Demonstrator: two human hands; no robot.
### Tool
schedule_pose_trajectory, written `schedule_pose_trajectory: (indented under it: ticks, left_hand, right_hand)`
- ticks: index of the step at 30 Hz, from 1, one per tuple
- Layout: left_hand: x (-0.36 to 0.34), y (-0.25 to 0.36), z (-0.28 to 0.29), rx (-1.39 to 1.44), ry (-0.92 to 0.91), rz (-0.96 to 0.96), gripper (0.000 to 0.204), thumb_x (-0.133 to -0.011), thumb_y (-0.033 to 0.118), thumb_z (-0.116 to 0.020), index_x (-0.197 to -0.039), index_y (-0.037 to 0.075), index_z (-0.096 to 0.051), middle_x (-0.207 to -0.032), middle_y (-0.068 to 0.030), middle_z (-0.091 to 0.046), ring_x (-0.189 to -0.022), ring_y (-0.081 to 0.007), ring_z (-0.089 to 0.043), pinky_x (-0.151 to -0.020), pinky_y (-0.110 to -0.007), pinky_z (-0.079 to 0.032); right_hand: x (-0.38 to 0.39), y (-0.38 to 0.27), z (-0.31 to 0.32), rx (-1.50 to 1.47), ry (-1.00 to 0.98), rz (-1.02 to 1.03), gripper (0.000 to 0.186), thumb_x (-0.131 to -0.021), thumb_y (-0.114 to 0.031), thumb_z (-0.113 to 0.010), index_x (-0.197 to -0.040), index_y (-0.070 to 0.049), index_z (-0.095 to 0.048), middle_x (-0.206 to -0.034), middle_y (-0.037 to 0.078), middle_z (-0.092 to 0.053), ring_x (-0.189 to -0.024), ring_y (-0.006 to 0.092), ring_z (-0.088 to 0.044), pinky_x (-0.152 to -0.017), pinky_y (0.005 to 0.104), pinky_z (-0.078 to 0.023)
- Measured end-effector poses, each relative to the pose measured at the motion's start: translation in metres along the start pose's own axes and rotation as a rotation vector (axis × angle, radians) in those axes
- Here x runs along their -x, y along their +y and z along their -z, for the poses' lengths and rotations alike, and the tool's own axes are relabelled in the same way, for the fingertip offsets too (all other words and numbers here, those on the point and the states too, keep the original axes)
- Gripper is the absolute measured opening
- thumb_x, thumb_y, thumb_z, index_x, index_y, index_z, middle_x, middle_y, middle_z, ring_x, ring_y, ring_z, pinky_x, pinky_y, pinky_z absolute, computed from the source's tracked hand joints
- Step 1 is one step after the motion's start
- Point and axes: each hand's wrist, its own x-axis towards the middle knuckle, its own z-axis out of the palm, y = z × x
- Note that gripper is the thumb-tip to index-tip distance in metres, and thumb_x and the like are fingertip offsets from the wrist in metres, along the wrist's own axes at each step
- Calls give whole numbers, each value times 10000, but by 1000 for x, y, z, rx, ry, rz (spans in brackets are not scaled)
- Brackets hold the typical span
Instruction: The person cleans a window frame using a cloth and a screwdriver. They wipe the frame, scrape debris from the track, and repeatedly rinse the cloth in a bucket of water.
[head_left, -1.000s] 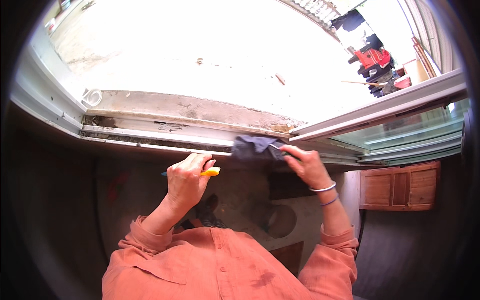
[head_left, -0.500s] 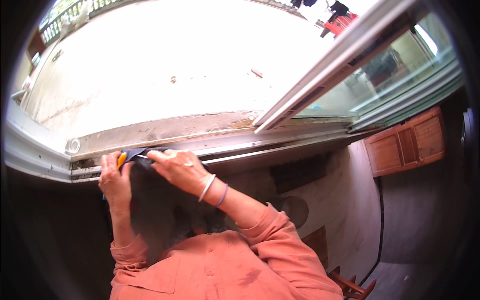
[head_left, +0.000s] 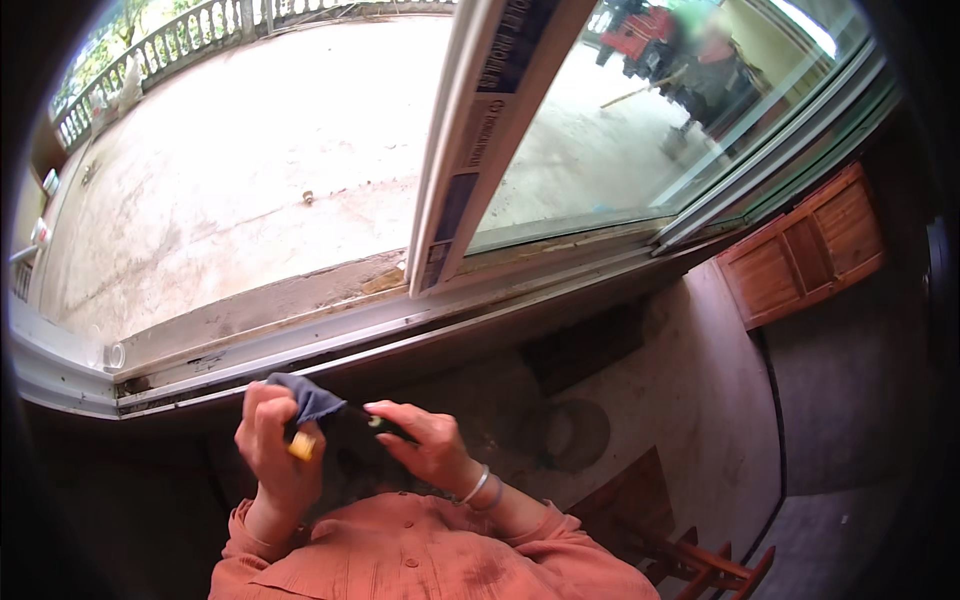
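My left hand [head_left: 272,450] is closed around a dark blue-grey cloth [head_left: 312,398] and a slim tool with a yellow end [head_left: 302,446]. My right hand [head_left: 425,448] pinches the tool's dark far end [head_left: 378,423], which has a small green spot. Both hands are held close together in front of my chest, just below the grimy metal window track [head_left: 300,345]. The cloth drapes over the tool between the two hands. My sleeves are orange, and my right wrist wears bracelets.
A sliding window sash [head_left: 470,150] stands partly open above the track, with a concrete terrace [head_left: 250,150] and a railing outside. A wooden cabinet [head_left: 805,250] is at the right and a wooden stool [head_left: 705,565] at the lower right. A blurred person [head_left: 700,50] is outside.
Both hands have come down off the window track, bringing the cloth and tool toward my chest. The view has swung, so the sash now stands in the middle.
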Motion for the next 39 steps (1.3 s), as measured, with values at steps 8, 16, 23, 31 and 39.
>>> schedule_pose_trajectory:
  ticks: [8,16,23,31,39]
  left_hand:
    - [-73,72,-171,446,-279,97,267,-850,157,-718,-934,30,-499,-722,-167,-525,-637,-401,-568,-552,-405,-434]
    - [-103,126,-406,511,-306,345,243,-825,72,-731,-962,11,-539,-881,-238,-663,-858,-445,-639,-703,-468,-496]
    - [-94,113,-463,395,-358,392,171,-824,83,-701,-936,1,-602,-900,-257,-667,-897,-456,-634,-754,-517,-506]
    - [-99,104,-459,400,-325,368,192,-840,108,-690,-951,-27,-609,-868,-264,-669,-866,-447,-645,-742,-513,-516]
    - [-94,111,-474,235,-477,289,129,-872,119,-642,-906,14,-576,-871,-208,-669,-846,-412,-652,-733,-502,-520]
  right_hand:
    - [37,13,185,420,368,-193,315,-845,-13,-689,-1158,-28,-660,-1075,178,-703,-990,334,-702,-828,376,-557]
    - [-25,43,385,1312,64,-258,245,-877,-246,-702,-1115,-198,-672,-825,93,-682,-753,324,-681,-630,420,-534]
    - [-73,63,437,1450,-352,-289,223,-840,-334,-718,-1033,-226,-691,-791,88,-699,-756,312,-694,-647,420,-555]
    - [-100,53,444,1405,-509,-257,196,-844,-339,-710,-991,-209,-711,-755,88,-690,-761,298,-683,-665,419,-534]
    - [-112,87,403,1840,-541,-186,97,-743,-108,-659,-656,-142,-685,-664,105,-672,-653,276,-702,-562,392,-529]
